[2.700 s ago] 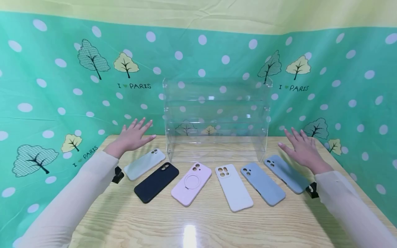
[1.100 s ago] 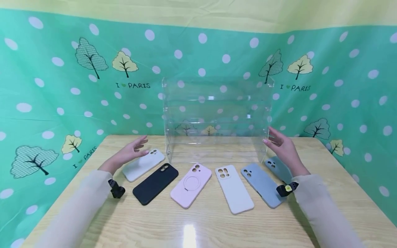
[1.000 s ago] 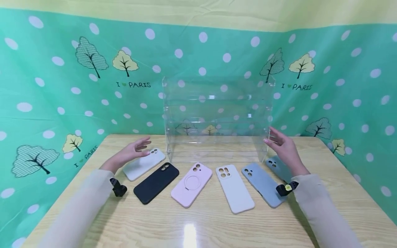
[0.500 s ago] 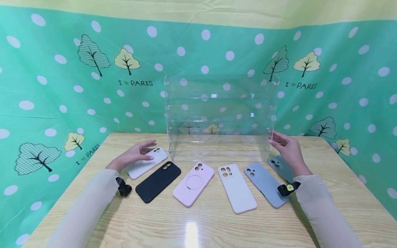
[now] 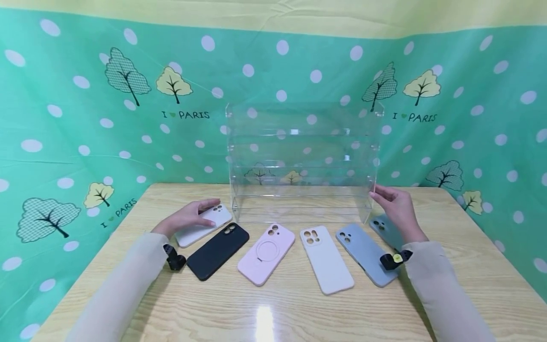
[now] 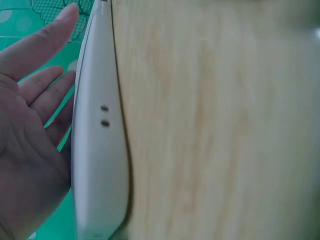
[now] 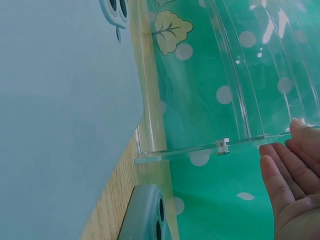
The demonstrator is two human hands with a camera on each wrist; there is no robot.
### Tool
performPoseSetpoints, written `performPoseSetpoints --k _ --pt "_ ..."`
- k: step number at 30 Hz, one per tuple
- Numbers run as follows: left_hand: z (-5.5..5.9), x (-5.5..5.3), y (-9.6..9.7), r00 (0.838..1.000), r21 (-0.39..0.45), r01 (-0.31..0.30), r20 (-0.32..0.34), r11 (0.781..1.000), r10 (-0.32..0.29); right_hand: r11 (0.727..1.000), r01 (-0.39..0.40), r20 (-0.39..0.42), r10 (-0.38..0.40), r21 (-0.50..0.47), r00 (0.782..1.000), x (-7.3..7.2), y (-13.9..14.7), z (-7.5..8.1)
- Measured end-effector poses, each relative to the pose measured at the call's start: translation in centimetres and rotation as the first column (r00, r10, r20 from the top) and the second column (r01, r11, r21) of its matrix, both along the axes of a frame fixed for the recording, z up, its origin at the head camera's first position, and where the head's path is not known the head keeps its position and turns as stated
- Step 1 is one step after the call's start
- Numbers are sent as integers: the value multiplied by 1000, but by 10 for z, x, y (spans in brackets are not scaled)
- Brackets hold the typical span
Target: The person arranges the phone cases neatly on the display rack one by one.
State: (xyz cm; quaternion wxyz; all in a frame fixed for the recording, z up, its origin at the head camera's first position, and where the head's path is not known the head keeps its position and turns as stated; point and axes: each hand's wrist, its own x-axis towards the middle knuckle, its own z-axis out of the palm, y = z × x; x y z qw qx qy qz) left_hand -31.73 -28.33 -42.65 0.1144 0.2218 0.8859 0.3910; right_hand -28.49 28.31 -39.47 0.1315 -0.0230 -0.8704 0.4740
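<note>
Over the white phone case (image 5: pixel 194 236) at the table's left, my left hand (image 5: pixel 188 217) hovers low with relaxed fingers. In the left wrist view the hand (image 6: pixel 30 130) is beside the case's long edge, thumb apart from it; whether the fingers touch the case I cannot tell. My right hand (image 5: pixel 397 206) is at the right side panel of a clear acrylic tiered rack (image 5: pixel 299 195). The right wrist view puts the thumb at the panel's edge, the straight fingers outside it. Under this forearm lies a blue-grey phone case (image 5: pixel 383 225), partly hidden.
Between the hands lie a black case (image 5: pixel 218 251), a pink case with a ring (image 5: pixel 267 254), an off-white case (image 5: pixel 326 261) and another blue-grey case (image 5: pixel 363 251). The wooden table (image 5: pixel 213 313) backs onto a green dotted curtain (image 5: pixel 107 142).
Both hands came down from being spread over the outer cases. The left moved lower and right over the white case; the right moved inward to the rack's side panel. The view shifted slightly.
</note>
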Motion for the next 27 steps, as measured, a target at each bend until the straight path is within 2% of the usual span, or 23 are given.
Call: performPoseSetpoints --k 6,7,16,23,27 --pt "-1 3 2 999 -66 -31 19 997 32 1000 22 -23 -22 -12 999 -38 26 -48" --pt "-1 3 2 999 -73 -31 19 997 33 1000 22 -19 -22 -13 1000 -39 27 -50" --pt "1 3 6 999 -91 -44 27 995 46 999 36 -4 -36 -21 999 -37 28 -49" --pt "6 6 11 999 -95 -24 -37 995 20 999 29 0 -29 -28 1000 -34 27 -47" --pt "10 5 12 996 -128 -58 -71 990 50 999 22 7 -21 -37 1000 -31 24 -44"
